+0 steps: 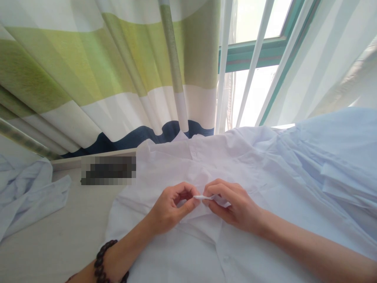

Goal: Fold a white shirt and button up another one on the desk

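A white garment with a buttoned front, which looks like a shirt or coat (188, 239), lies spread and wrinkled in front of me. Over its middle, my left hand (173, 206) pinches a folded edge of the cloth between thumb and index finger. My right hand (232, 204) grips the same edge just to the right, with the fingertips of both hands close together. A small strip of white fabric shows between them. Whether a button sits under the fingers is hidden. A dark beaded bracelet (101, 259) circles my left wrist.
More white cloth (338, 157) is heaped at the right, and another white piece (29, 192) lies at the left on the pale surface (79, 232). A blurred-out dark object (108, 171) rests near the back ledge. Striped curtains (123, 63) hang behind, beside a barred window (250, 59).
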The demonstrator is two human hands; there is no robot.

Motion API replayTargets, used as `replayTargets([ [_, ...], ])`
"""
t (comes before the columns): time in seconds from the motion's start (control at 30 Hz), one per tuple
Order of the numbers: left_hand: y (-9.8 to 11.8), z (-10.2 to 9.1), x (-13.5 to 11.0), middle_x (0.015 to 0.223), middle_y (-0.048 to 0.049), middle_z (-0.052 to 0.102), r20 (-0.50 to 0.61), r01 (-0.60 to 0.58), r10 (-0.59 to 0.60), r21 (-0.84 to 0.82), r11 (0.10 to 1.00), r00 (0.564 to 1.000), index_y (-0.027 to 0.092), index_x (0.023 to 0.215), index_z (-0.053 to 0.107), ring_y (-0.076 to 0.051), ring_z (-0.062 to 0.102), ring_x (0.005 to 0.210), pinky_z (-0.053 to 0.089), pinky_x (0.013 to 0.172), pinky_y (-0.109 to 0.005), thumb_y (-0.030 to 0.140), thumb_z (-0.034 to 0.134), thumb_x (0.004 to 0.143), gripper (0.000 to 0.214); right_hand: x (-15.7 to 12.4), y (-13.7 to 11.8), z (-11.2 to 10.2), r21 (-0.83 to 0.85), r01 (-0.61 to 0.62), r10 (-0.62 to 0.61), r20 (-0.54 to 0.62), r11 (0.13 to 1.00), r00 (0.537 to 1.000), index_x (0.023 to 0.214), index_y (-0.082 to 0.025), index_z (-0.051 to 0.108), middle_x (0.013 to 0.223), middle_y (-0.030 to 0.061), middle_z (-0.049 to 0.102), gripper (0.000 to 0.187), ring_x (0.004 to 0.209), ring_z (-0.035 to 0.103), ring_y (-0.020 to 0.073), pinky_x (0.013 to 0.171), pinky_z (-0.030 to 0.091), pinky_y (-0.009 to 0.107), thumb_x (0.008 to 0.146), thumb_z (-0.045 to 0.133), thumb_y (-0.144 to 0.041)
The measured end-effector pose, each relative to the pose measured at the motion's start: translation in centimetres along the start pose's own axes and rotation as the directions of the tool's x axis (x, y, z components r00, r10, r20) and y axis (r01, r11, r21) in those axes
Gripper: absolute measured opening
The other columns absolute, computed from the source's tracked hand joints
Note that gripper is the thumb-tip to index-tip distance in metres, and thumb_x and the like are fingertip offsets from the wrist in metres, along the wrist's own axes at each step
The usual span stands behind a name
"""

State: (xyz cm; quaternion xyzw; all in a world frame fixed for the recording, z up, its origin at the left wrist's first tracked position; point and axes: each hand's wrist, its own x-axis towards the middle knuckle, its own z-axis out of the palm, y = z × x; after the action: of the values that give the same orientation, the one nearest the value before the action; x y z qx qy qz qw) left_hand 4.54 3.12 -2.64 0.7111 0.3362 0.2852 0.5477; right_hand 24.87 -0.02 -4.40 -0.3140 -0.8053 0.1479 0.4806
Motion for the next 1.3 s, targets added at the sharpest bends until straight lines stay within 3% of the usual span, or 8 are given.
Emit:
replayTargets([
  [0.23, 0.63, 0.32, -0.03, 0.077, -0.0012, 0.060, -0.023, -0.026, 0.029, 0.106, 0.994, 0.999, 0.015, 0.082, 0.059, -0.012, 0.055, 0.072, 0.046, 0.067, -0.022, 0.023, 0.058, 0.084, 0.009, -0.09, 0.16, 0.06, -0.005, 0.028, -0.028, 0.048, 1.000, 0.998, 0.095, -0.020, 0.053, 0.083, 0.0033, 0.063, 0.012, 0.065, 0.055, 0.0103, 0.059, 0.046, 0.020, 0.087, 0.051, -0.011],
  [0.4, 0.58, 0.51, -0.20, 0.077, -0.0024, 0.063, -0.058, -0.100, 0.119, 0.262, 0.960, 0.991, 0.015, 0.083, 0.060, -0.014, 0.059, 0.071, 0.048, 0.066, -0.023, 0.018, 0.055, 0.082, 0.005, -0.03, 0.14, 0.03, -0.100, 0.133, -0.131, 0.030, 0.986, 0.991, 0.092, -0.019, 0.053, 0.083, 0.0042, 0.065, 0.014, 0.066, 0.057, 0.0109, 0.061, 0.046, 0.021, 0.084, 0.052, -0.007],
  [0.63, 0.07, 0.44, -0.30, 0.079, -0.0029, 0.066, -0.032, -0.197, 0.221, 0.340, 0.920, 0.975, 0.015, 0.088, 0.060, -0.015, 0.063, 0.071, 0.049, 0.064, -0.022, 0.017, 0.061, 0.075, 0.013, -0.09, -0.11, 0.20, -0.152, 0.163, -0.159, 0.039, 0.975, 0.986, 0.089, -0.021, 0.054, 0.083, 0.0038, 0.066, 0.012, 0.066, 0.058, 0.0119, 0.061, 0.045, 0.023, 0.086, 0.051, -0.010],
  [0.87, 0.43, 0.47, -0.26, 0.075, 0.0000, 0.067, -0.044, -0.223, 0.253, 0.347, 0.911, 0.967, 0.016, 0.082, 0.060, -0.010, 0.061, 0.064, 0.050, 0.062, -0.019, 0.009, 0.056, 0.070, 0.015, -0.04, -0.31, 0.19, -0.184, 0.210, -0.201, 0.065, 0.960, 0.977, 0.087, -0.019, 0.054, 0.083, 0.0033, 0.066, 0.011, 0.067, 0.055, 0.0119, 0.060, 0.041, 0.023, 0.086, 0.052, -0.008],
  [1.07, 0.40, 0.39, -0.44, 0.083, -0.0020, 0.069, -0.015, -0.258, 0.268, 0.219, 0.941, 0.963, 0.016, 0.084, 0.056, -0.011, 0.065, 0.072, 0.053, 0.068, -0.019, 0.006, 0.056, 0.069, 0.018, 0.15, -0.56, -0.12, -0.202, 0.250, -0.234, 0.097, 0.947, 0.967, 0.087, -0.018, 0.055, 0.084, 0.0040, 0.067, 0.010, 0.068, 0.055, 0.0124, 0.059, 0.040, 0.024, 0.087, 0.051, -0.008],
  [1.3, 0.14, 0.16, -0.29, 0.081, -0.0016, 0.070, 0.019, -0.211, 0.214, 0.278, 0.937, 0.977, 0.016, 0.087, 0.059, -0.011, 0.066, 0.072, 0.052, 0.066, -0.018, 0.012, 0.054, 0.082, 0.008, 0.02, -0.05, -0.35, -0.259, 0.266, -0.244, 0.114, 0.929, 0.963, 0.091, -0.017, 0.057, 0.083, 0.0055, 0.066, 0.010, 0.066, 0.054, 0.0129, 0.058, 0.040, 0.025, 0.087, 0.051, -0.009],
])
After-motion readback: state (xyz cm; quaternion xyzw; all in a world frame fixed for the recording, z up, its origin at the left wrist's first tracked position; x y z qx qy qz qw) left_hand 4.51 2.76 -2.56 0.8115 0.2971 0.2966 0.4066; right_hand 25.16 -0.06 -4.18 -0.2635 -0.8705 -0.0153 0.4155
